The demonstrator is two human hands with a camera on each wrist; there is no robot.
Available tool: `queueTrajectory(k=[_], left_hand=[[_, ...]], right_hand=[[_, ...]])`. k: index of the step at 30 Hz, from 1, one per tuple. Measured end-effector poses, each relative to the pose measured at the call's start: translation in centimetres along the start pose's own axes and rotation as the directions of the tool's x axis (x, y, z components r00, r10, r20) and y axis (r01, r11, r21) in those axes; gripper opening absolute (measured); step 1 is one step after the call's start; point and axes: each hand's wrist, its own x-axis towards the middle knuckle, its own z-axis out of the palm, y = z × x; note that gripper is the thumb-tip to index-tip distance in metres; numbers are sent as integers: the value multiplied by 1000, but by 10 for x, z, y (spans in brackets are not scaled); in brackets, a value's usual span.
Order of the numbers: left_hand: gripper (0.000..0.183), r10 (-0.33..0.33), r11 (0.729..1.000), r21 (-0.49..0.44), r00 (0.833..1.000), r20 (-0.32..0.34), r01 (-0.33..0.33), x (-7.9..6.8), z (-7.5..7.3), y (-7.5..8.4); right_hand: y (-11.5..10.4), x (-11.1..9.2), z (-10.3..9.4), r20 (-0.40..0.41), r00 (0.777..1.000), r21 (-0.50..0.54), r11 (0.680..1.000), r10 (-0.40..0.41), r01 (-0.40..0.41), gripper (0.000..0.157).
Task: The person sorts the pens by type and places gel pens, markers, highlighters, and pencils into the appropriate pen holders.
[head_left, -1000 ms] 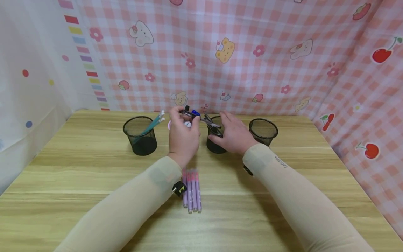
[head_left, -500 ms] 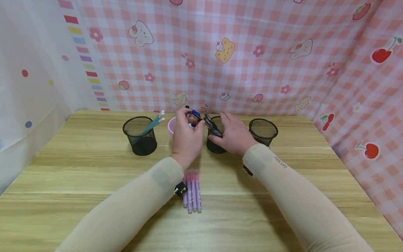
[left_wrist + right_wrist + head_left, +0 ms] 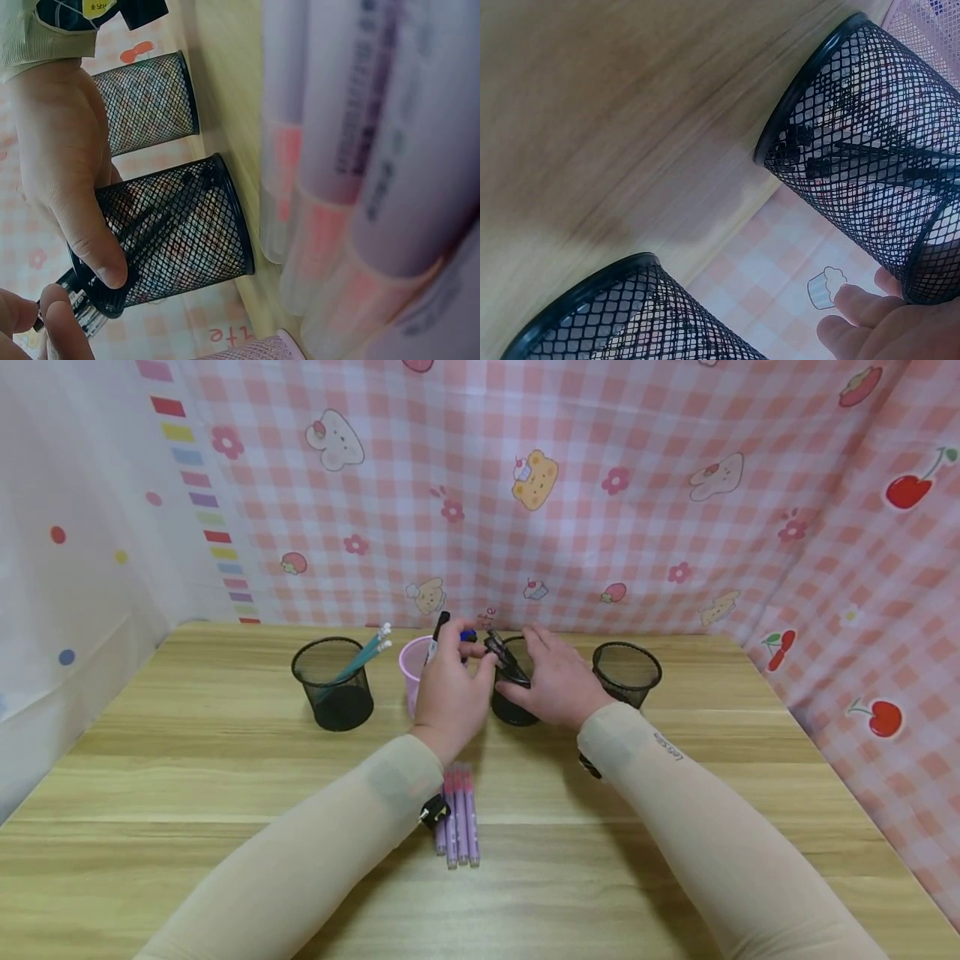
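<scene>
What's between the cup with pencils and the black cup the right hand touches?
The pink cup and the left hand partly hiding it, in the head view.

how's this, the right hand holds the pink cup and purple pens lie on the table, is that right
Not quite: the right hand holds the middle black cup, not the pink cup, as the head view shows. The purple pens do lie on the table.
</scene>
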Motion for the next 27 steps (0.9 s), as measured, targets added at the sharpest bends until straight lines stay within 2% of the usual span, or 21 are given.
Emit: queueTrajectory(k=[10, 17, 23, 27], left_hand=[[48, -16, 1000, 1, 999, 46, 15, -2, -2, 1], [53, -9, 999, 46, 996, 90, 5, -8, -16, 3], [56, -36, 992, 126, 980, 197, 11, -15, -38, 3], [54, -25, 975, 217, 960, 280, -38, -21, -53, -2]], right_hand=[[1, 1, 1, -2, 1000, 2, 1000, -5, 5, 104], [1, 1, 2, -9, 1000, 12, 1000, 0, 0, 102], [-1, 2, 0, 20, 1000, 11, 1000, 17, -17, 105], [0, 1, -3, 61, 998, 5, 1000, 24, -24, 108]])
